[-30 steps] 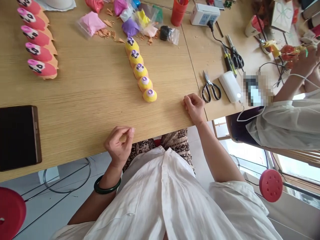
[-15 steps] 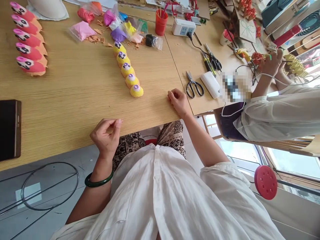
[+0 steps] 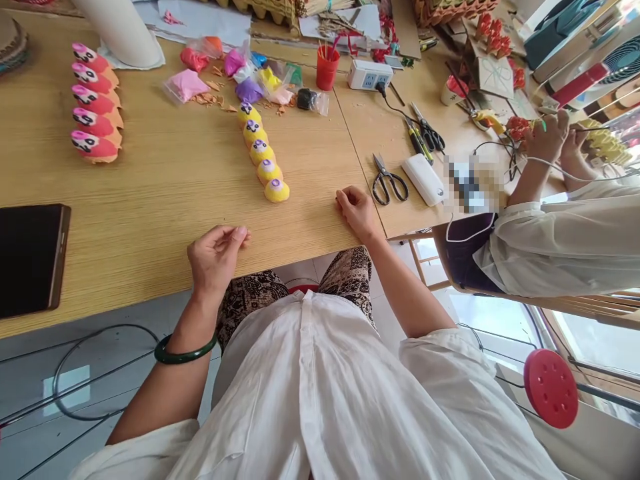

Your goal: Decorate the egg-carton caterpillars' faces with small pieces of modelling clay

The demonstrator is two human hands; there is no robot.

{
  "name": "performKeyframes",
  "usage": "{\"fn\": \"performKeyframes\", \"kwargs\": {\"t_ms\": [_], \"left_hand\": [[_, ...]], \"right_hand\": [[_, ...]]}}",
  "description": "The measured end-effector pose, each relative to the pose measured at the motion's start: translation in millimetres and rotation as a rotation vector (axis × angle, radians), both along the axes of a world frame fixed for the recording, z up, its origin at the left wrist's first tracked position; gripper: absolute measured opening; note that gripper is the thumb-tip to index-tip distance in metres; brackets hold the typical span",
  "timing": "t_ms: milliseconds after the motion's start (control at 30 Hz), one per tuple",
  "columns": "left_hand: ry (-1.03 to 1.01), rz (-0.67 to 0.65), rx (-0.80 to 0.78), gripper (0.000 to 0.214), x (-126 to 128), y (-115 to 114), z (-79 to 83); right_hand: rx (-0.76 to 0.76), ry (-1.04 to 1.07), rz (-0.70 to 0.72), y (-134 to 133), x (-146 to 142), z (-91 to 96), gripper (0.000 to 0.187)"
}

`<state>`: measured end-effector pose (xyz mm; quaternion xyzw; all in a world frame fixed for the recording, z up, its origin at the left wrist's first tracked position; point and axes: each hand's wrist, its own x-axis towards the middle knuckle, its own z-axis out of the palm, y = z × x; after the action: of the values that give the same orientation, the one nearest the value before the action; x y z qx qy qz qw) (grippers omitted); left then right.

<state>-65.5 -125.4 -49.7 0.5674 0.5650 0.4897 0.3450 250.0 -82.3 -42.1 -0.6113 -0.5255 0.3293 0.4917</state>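
My left hand (image 3: 214, 257) is at the table's front edge, thumb pressed to its curled fingers; whatever the pinch holds, if anything, is hidden. My right hand (image 3: 357, 215) rests on the tabletop with its fingers curled and the thumb against the forefinger; a tiny dark spot shows at the tips, too small to name. Beyond and between them lies a strip of yellow bumps (image 3: 262, 153) with purple and white eye-like decorations, touched by neither hand. Black-handled scissors (image 3: 387, 180) lie just right of my right hand.
A strip of red-pink bumps (image 3: 96, 107) and a dark phone-like slab (image 3: 33, 260) lie left. Bagged coloured clay (image 3: 249, 90), a red cup (image 3: 327, 67) and a power strip (image 3: 370, 75) stand farther back. A co-worker's hands (image 3: 547, 137) work at right.
My left hand has turned slightly and shifted a little right, still pinched. My right hand keeps its curled pose. The whole view has shifted slightly.
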Motion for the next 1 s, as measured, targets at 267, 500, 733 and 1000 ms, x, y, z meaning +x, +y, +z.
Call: {"fn": "performKeyframes", "kwargs": {"t_ms": [267, 500, 733, 1000], "left_hand": [[-0.026, -0.024, 0.071, 0.033, 24, 45, 5.6], [-0.052, 0.047, 0.134, 0.008, 31, 68, 12.0], [-0.113, 0.013, 0.058, 0.017, 29, 92, 3.7], [-0.210, 0.070, 0.101, 0.013, 25, 95, -16.6]], "right_hand": [[0.018, -0.049, -0.006, -6, -1, -0.4, 0.035], [0.033, -0.077, -0.005, -8, -1, 0.2, 0.036], [0.048, -0.080, -0.007, -6, -2, -0.8, 0.034], [0.055, -0.041, 0.004, -5, -2, -1.2, 0.037]]}}
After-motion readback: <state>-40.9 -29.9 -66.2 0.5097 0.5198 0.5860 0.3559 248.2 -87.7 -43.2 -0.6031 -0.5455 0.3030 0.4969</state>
